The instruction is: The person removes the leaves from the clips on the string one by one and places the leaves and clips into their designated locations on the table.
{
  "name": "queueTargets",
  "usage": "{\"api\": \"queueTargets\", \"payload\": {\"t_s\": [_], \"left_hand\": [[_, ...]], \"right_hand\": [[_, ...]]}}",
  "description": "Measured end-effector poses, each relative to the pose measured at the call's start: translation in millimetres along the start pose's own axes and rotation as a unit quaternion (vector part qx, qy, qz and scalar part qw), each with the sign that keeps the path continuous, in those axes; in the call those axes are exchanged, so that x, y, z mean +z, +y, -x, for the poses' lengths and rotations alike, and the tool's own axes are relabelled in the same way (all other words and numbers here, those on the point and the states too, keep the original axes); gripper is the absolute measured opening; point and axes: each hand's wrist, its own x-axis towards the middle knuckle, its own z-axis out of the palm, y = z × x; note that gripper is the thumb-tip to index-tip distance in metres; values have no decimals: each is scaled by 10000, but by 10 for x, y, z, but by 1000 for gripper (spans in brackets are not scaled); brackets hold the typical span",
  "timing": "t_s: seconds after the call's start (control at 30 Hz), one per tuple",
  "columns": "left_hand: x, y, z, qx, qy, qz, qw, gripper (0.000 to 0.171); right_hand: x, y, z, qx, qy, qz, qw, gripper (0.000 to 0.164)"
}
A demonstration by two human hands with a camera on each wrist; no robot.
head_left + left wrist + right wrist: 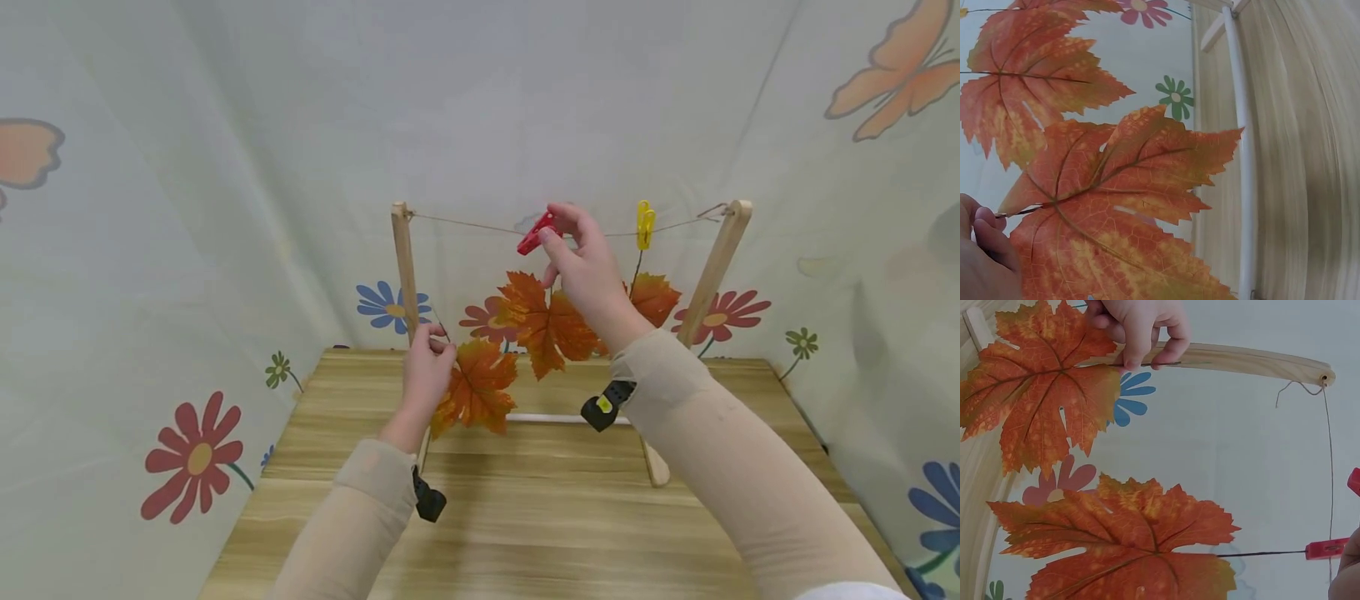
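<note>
My left hand pinches the thin stem of an orange maple leaf, low at the left of the line. Up at the string, my right hand holds a red clothespin between thumb and fingers. In the right wrist view, a second red clothespin grips the stem of the middle leaf at the string. Fingers partly hide that clothespin in the head view. Farther right, a yellow clothespin holds another leaf, partly behind my right arm.
Two wooden posts carry the string, joined low down by a white bar. The frame stands on a wood-grain table. Behind hangs a pale curtain printed with flowers and butterflies.
</note>
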Motion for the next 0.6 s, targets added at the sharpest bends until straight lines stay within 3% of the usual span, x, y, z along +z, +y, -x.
{"api": "queueTargets", "payload": {"t_s": [0.13, 0.4, 0.6], "left_hand": [[6, -72, 26, -97, 84, 4, 9999, 18], [-17, -177, 41, 12, 188, -113, 9998, 19], [-57, -239, 59, -250, 226, 52, 9994, 20]], "right_hand": [[-71, 62, 48, -7, 98, -147, 9998, 41], [-210, 171, 146, -63, 327, -71, 9994, 42], [-267, 197, 205, 26, 409, -25, 9992, 43]]}}
